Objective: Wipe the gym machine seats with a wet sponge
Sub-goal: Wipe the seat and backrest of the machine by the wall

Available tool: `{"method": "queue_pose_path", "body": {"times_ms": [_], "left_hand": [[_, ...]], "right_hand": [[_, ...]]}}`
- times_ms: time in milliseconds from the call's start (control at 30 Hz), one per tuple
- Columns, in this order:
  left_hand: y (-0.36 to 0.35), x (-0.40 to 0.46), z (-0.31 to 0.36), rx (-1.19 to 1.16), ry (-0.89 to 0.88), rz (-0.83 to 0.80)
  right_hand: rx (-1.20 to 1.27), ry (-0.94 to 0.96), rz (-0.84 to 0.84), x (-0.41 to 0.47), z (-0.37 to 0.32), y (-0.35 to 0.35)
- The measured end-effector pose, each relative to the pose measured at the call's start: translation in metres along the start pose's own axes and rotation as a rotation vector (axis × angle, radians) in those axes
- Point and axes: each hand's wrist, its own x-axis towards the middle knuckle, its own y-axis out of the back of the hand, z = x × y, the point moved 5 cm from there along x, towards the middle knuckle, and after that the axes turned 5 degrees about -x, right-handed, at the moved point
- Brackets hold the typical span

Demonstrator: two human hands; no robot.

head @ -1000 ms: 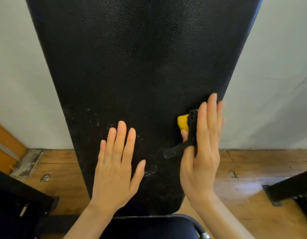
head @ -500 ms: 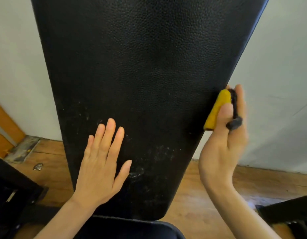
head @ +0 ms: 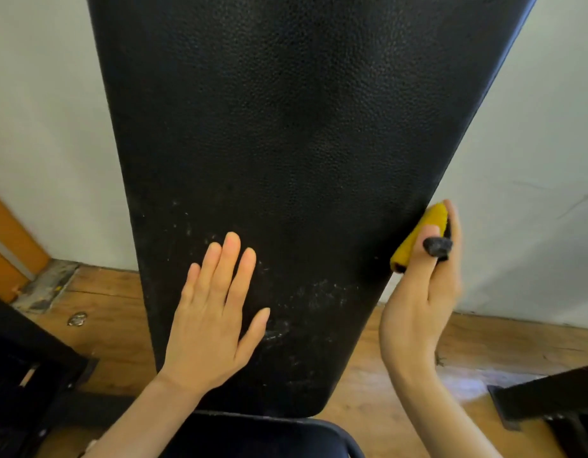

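Note:
A tall black padded backrest [head: 286, 143] fills the middle of the view, with pale scuff marks low on it. My left hand [head: 216, 312] lies flat on its lower left part, fingers straight and spread. My right hand [head: 421, 292] grips a yellow sponge with a dark scouring side [head: 418, 236] and holds it against the backrest's right edge. A dark frayed bit of the sponge sticks out past my fingers. The black seat pad [head: 253, 438] shows at the bottom, below the backrest.
A white wall [head: 524, 160] stands close behind the backrest. The floor [head: 468, 345] is wooden boards. Black machine parts sit at the lower left [head: 25, 375] and lower right [head: 550, 401]. An orange panel [head: 8, 239] is at the left edge.
My right hand carried the sponge from the backrest's face out to its right edge, turning sideways around it. My left hand stayed flat on the pad.

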Motion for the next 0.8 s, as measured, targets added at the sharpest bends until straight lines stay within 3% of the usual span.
{"method": "queue_pose_path", "body": {"times_ms": [167,333,500,567,667,800], "left_hand": [[-0.001,0.003,0.001,0.004,0.006,0.007],[-0.005,-0.002,0.002,0.035,0.012,0.006],[-0.004,0.000,0.002,0.055,0.027,0.026],[-0.004,0.001,0.002,0.050,0.045,0.040],[-0.004,0.000,0.003,0.039,0.075,0.051],[-0.002,0.000,0.007,0.039,0.125,0.055]], "right_hand": [[-0.031,-0.116,-0.188,0.000,0.002,0.007],[0.055,-0.142,-0.109,0.021,-0.008,0.001],[-0.029,-0.165,-0.335,-0.005,0.019,0.013],[-0.011,-0.022,-0.310,0.014,0.002,0.012],[0.039,0.341,-0.200,0.042,-0.033,0.005],[-0.286,0.955,-0.382,0.019,-0.017,0.003]]}}
